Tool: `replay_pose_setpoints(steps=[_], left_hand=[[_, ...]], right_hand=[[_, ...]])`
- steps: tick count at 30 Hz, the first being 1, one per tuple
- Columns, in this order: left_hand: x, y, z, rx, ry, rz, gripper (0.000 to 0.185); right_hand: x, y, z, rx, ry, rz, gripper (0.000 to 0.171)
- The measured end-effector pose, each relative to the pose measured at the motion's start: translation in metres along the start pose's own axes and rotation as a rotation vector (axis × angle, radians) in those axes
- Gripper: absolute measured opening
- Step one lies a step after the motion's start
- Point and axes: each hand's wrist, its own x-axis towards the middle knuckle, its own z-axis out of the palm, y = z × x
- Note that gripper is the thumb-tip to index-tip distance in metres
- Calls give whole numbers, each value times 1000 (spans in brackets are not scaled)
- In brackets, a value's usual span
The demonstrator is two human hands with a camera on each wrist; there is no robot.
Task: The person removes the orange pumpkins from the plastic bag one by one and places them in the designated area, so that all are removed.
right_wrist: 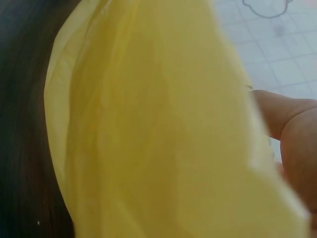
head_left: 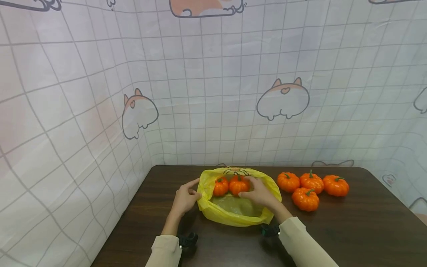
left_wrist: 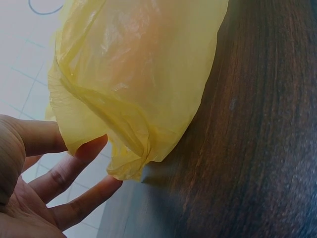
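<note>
A yellow bag (head_left: 237, 221) sits near the far edge of the desk (head_left: 360, 230), a little to the left of its middle, with its wide mouth turned up toward the person. The left hand (head_left: 186, 197) pinches the bag at the left part of the rim, its thumb and finger together with the thin plastic between them; probably this is so because such soft plastic would fall inward without support. The right hand (head_left: 264, 195) reaches in over the right part of the rim, and its thumb and fingers are curved about the right side of one small orange pumpkin (head_left: 238, 186); how firm this grip is, one cannot tell. A second pumpkin (head_left: 220, 187) lies inside, just beside the first at its left, perhaps touching it. Four other pumpkins (head_left: 311, 183) form a close group to the right of the bag, toward the far right corner of the desk, three in a row and one nearer to the person. The bag's right wall stands between them and the two inside. In the right wrist view this same plastic covers most of the hand, and the deeper part of the bag is also hidden. Behind the desk hangs a white cloth (head_left: 213, 111) with a grid and animal drawings.
</note>
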Motion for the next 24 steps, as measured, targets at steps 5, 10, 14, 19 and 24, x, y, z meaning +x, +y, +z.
replay_pose_setpoints(steps=[5, 10, 14, 19, 24], left_hand=[[0, 0, -1, 2, 1, -1, 57], [0, -2, -1, 1, 1, -3, 57], [0, -3, -1, -7, -2, 2, 57], [0, -2, 0, -10, 2, 10, 58], [1, -2, 0, -6, 5, 13, 58]], right_hand=[[7, 1, 4, 20, -14, 40, 73], [16, 7, 11, 66, -15, 37, 76], [22, 10, 14, 128, -1, 35, 70], [27, 11, 15, 162, 3, 41, 64], [27, 12, 14, 133, 10, 16, 57]])
